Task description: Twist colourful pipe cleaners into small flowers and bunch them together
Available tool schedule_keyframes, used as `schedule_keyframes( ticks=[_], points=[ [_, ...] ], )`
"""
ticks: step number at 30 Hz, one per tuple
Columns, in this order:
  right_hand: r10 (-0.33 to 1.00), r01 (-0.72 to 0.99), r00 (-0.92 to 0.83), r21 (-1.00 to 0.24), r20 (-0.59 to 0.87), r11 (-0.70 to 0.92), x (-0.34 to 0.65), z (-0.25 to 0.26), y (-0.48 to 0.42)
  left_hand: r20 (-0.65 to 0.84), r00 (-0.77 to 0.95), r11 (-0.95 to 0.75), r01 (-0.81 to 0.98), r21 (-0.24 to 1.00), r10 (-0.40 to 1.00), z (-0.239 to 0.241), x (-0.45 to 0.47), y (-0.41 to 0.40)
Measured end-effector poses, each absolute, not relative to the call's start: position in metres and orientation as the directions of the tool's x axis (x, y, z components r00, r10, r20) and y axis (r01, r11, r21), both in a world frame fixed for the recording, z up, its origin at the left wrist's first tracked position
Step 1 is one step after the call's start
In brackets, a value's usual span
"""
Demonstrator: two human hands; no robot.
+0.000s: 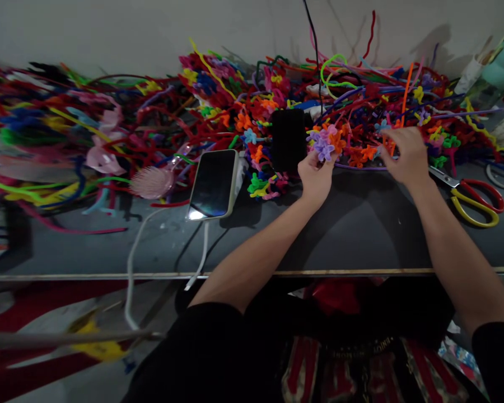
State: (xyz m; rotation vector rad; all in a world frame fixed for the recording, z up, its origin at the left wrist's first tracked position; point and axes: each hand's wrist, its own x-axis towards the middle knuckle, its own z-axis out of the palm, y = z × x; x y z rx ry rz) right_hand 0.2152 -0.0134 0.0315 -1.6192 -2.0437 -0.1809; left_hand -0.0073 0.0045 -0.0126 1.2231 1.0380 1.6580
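My left hand [317, 178] is closed on a small bunch of pipe cleaner flowers [324, 144], purple, pink and orange, pinched between thumb and fingers above the table. To its right, my right hand [407, 152] reaches into the heap with thumb and fingers apart and curved. Close to its fingertips lie orange-red pipe cleaner flowers [361, 155] and a light blue one [381, 126]. Whether the fingertips touch any of them I cannot tell. Just left of my left hand stands a dark rectangular object [288, 140].
A large tangle of coloured pipe cleaners [151, 112] runs along the wall. Scissors [472, 196] with red and yellow handles lie beside my right wrist. A phone [214, 184] leans left of my hands, near a white cable [131, 268] and a pink hairbrush [153, 182]. The table edge [353, 272] is in front.
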Motion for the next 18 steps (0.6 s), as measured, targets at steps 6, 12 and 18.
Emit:
schedule_keyframes(
  ticks=[6,12,18],
  points=[
    [0.904,0.906,-0.227,-0.263,0.362,0.333,0.21,0.017,-0.002,0.295,-0.204,-0.325,-0.13,0.937,0.933,-0.011,-0.008,0.006],
    [0.843,0.918,0.214,-0.397,0.493,-0.001,0.23,0.036,-0.008,0.327,-0.212,-0.359,-0.138,0.923,0.921,-0.014,-0.008,0.01],
    [0.803,0.92,0.351,-0.339,0.482,-0.199,0.229,0.062,-0.027,0.362,-0.203,-0.388,-0.111,0.915,0.91,-0.021,-0.006,0.01]
  ],
)
